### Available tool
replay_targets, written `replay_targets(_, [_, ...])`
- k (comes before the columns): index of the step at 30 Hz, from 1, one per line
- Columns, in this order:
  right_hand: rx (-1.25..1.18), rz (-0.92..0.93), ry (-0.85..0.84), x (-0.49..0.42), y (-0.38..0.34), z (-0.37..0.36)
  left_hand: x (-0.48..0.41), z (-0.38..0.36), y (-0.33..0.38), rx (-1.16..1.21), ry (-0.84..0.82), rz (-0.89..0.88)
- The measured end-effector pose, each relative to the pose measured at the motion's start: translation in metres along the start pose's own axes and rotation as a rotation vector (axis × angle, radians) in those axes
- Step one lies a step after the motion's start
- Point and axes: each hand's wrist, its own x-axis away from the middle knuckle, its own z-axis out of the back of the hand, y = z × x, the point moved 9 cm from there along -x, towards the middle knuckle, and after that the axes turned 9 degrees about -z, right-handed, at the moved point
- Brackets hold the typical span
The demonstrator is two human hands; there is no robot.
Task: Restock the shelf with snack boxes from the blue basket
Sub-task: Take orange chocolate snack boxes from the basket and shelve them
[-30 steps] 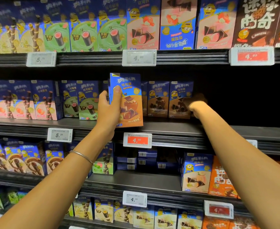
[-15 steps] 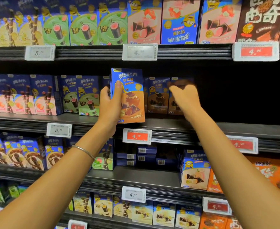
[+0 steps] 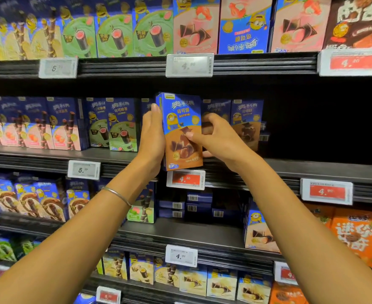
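**Left hand (image 3: 152, 137) and right hand (image 3: 220, 139) both on the snack box (image 3: 182, 128)**

Clasped its left side with the left hand, thumb at the front edge. Pinched its right edge with the right hand, thumb on the front face. Held it upright at the lip of the shelf (image 3: 312, 170), over a red price tag (image 3: 186, 179). Judged as the placing step. Called next for a straight push back, base flat, towards the matching boxes (image 3: 246, 121).

Bare forearms, thin silver bangle (image 3: 117, 195)
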Motion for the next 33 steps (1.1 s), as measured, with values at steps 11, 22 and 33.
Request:
replay_targets(11, [0.063, -0.104, 0.400, -0.020, 0.020, 0.073, -0.021, 0.049, 0.017, -0.066, 0.244, -0.136])
replay_targets(22, [0.511, -0.231, 0.390, -0.050, 0.026, 0.038, -0.021, 0.074, 0.025, -0.112, 0.268, -0.152])
replay_targets(33, [0.580, -0.282, 0.315, -0.073, 0.023, 0.001, -0.012, 0.077, 0.020, -0.097, 0.224, -0.109])
